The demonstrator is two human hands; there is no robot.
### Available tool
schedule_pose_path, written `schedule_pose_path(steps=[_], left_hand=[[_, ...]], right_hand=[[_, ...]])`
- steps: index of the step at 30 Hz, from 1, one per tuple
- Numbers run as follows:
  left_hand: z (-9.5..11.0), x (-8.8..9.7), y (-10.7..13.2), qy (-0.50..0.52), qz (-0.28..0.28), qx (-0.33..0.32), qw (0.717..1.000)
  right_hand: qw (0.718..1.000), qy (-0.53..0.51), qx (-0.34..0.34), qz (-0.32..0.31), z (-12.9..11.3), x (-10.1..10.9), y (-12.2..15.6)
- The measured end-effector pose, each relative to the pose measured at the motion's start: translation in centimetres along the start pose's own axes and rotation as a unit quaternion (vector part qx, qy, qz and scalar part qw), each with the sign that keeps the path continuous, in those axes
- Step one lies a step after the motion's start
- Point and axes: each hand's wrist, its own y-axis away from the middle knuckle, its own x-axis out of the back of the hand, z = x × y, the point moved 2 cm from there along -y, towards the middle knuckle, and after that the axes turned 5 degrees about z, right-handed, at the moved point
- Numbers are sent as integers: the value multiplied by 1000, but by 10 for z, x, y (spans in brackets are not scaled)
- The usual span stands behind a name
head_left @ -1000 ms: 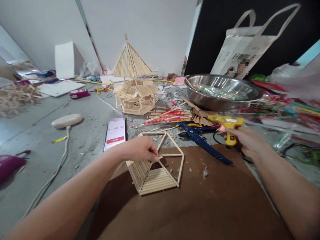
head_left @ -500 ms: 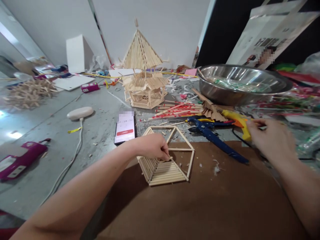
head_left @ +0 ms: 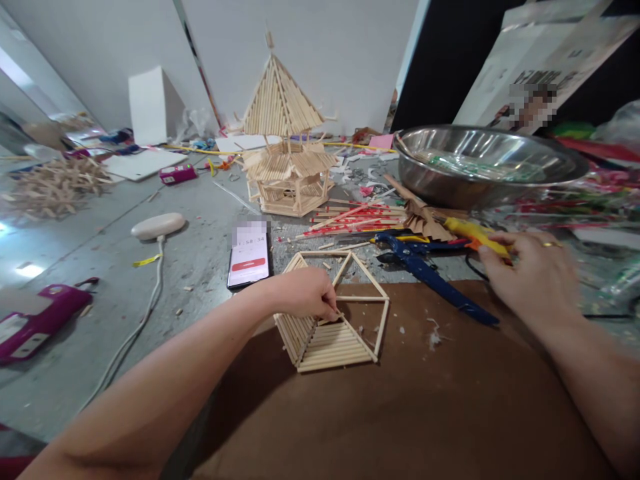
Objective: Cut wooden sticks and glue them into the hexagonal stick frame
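Note:
My left hand (head_left: 305,293) is closed in a pinch on the middle of a half-built hexagonal stick roof (head_left: 333,327) that lies on a brown cardboard sheet (head_left: 400,400). My right hand (head_left: 530,273) rests with curled fingers against the handle end of a yellow glue gun (head_left: 475,235) lying on the floor at the right. Whether the hand still grips the gun is unclear. A blue-handled cutter (head_left: 425,270) lies between the roof and the gun.
A finished stick pagoda (head_left: 285,147) stands behind, with loose red-marked sticks (head_left: 350,220) beside it. A phone (head_left: 250,253) lies left of the roof. A steel bowl (head_left: 480,167), white bag (head_left: 545,60), white plug and cable (head_left: 155,227), pink objects and a stick pile (head_left: 50,187) surround.
My right hand lowered the glue gun from upright to lying on the floor. The left hand kept its pinch on the roof. The view shifted slightly.

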Motion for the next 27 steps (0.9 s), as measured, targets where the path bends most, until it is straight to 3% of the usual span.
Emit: schedule_pose_path(steps=[12,27], left_hand=[[-2,-3,-3,-8,-9,-4,1000],[-1,-3,-2,-10,-18,-22,1000]], right_hand=[[996,-18,74,45,-17,12,-2],[995,-52,83,29,-28,16,0]])
